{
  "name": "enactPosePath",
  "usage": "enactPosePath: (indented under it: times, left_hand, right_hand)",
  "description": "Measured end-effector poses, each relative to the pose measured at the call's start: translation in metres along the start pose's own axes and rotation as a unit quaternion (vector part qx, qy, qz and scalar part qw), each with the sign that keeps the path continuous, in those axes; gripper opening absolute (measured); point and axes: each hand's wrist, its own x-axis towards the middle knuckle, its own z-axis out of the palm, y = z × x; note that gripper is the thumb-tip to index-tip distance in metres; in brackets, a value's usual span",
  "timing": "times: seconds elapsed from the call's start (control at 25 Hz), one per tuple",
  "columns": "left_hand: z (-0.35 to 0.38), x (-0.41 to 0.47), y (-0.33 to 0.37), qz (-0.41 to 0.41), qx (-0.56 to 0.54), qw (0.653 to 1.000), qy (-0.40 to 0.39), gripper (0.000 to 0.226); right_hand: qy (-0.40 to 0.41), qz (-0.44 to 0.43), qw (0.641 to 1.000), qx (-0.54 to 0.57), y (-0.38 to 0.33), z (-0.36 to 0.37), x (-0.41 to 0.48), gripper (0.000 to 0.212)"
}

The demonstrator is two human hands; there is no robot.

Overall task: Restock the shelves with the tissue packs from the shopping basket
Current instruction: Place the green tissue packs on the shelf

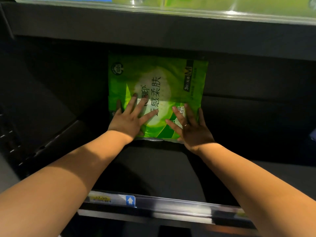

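— Where is the tissue pack?

— The bright green plastic tissue pack [157,79], printed with dark characters and a large "M", sits deep inside the dark, shadowed shelf bay [153,168], about the middle of its width. Its printed face is turned toward the camera, with the lettering running sideways. Whether it lies flat or leans on the back wall cannot be told in this dim light.

— And the person's hands?

— Both are on it. The left hand [127,120] is spread wide, fingers straight, palm pressed against the lower left part of the pack's face, with the little finger reaching the pack's left edge. The right hand [193,132] is splayed in the same way on the lower right part. Neither hand curls round the pack; they only press flat on it.

— Anything on the fingers?

— A thin ring [185,125] shows on one finger of the right hand.

— What surrounds the bay?

— Above it runs the black front edge of the upper shelf [153,31], and on that shelf stand more green packs [222,4] behind a clear strip. Near the camera, between the two bare forearms, a clear plastic price rail [171,202] crosses the bay's front edge. It carries a yellow price label [100,199], too blurred to read, and just beside it a blue tag with a white arrow [130,200] pointing up.
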Motion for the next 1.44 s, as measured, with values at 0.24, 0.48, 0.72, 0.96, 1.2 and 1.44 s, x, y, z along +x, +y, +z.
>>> enactPosePath:
  times: [0.24,0.48,0.72,0.96,1.2,1.44]
  left_hand:
    - [0.005,0.009,0.001,-0.006,0.055,0.998,-0.022,0.097]
    - [0.011,0.016,0.004,-0.018,0.066,0.997,-0.047,0.098]
    - [0.001,-0.002,-0.006,0.001,0.007,0.999,-0.053,0.09]
    - [0.0,-0.018,0.0,0.034,-0.048,0.996,-0.07,0.056]
    - [0.006,-0.014,-0.004,0.025,-0.118,0.983,-0.138,0.064]
    - [0.012,-0.009,-0.002,0.007,-0.158,0.976,-0.147,0.063]
  right_hand:
    - [-0.002,0.022,0.999,-0.026,0.0,0.008,0.014,0.081]
    - [0.009,0.037,0.999,-0.023,-0.005,0.014,0.022,0.082]
    - [-0.011,0.042,0.999,-0.027,-0.014,0.003,0.017,0.084]
    - [0.036,0.085,0.994,0.062,-0.041,-0.022,0.009,0.049]
    - [-0.059,0.106,0.987,0.107,-0.044,-0.015,0.016,0.052]
    - [-0.129,0.123,0.98,0.089,-0.044,-0.023,0.023,0.066]
